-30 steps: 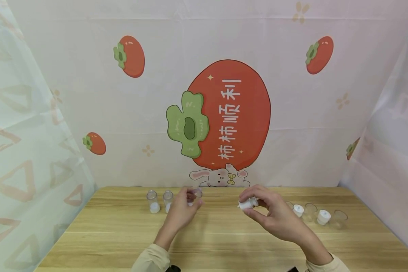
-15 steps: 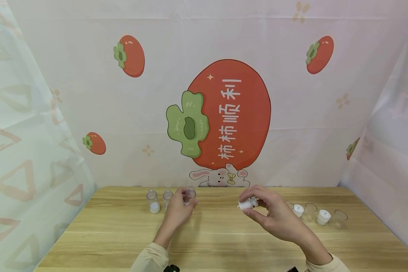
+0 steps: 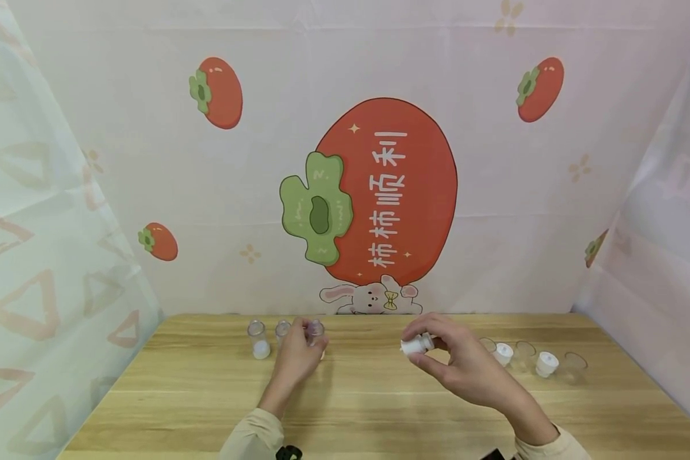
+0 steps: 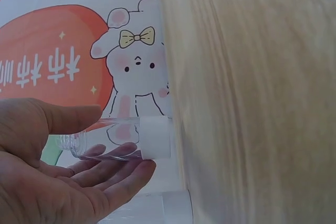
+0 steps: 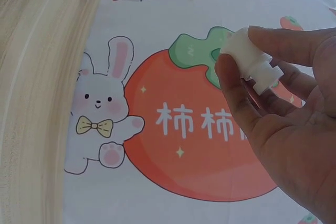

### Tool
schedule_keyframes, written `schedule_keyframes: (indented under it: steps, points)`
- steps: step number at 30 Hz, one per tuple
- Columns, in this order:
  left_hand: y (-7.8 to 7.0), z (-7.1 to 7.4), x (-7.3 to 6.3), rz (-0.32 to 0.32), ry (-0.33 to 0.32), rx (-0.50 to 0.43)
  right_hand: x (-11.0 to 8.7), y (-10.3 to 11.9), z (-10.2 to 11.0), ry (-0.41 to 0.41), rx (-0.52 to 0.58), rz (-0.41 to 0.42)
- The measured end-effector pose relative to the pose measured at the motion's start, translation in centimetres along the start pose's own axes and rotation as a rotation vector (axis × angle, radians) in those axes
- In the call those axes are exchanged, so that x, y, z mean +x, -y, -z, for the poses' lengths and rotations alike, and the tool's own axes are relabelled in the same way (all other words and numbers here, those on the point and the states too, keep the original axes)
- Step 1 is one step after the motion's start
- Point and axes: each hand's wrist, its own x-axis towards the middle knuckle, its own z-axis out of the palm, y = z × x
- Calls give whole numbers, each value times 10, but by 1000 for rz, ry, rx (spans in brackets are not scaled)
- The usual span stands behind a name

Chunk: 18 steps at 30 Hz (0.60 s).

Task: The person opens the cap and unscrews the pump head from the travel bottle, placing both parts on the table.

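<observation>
My left hand [image 3: 299,351] grips a clear bottle [image 4: 113,139] with a threaded neck and a white base, upright at the table's back left. The left wrist view shows thumb and fingers around its sides; whether the base touches the table I cannot tell. Just left of it stand two similar bottles, a near one [image 3: 283,329] partly behind the hand and a farther one [image 3: 259,342]. My right hand [image 3: 466,364] pinches a white bottle top [image 5: 244,53] between thumb and fingers, above the table and tilted, its stepped narrow end towards the palm.
On the right of the wooden table [image 3: 379,415] stand two white bottle tops, one here [image 3: 503,354] and another [image 3: 547,364], among several clear covers [image 3: 575,367]. A printed cloth [image 3: 494,243] hangs behind the table's back edge.
My left hand has moved left and slightly down with the clear bottle, bringing it closer to the other two. The right hand with its white bottle top has hardly moved.
</observation>
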Motion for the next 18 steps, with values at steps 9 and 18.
schedule_keyframes:
  steps: [9,18]
  points:
    - [1,1,0,-2,-11,35,0,-1,-4,22,-36,-18]
    - [6,-2,0,-7,-37,52,-1,-3,-5,54,-26,-27]
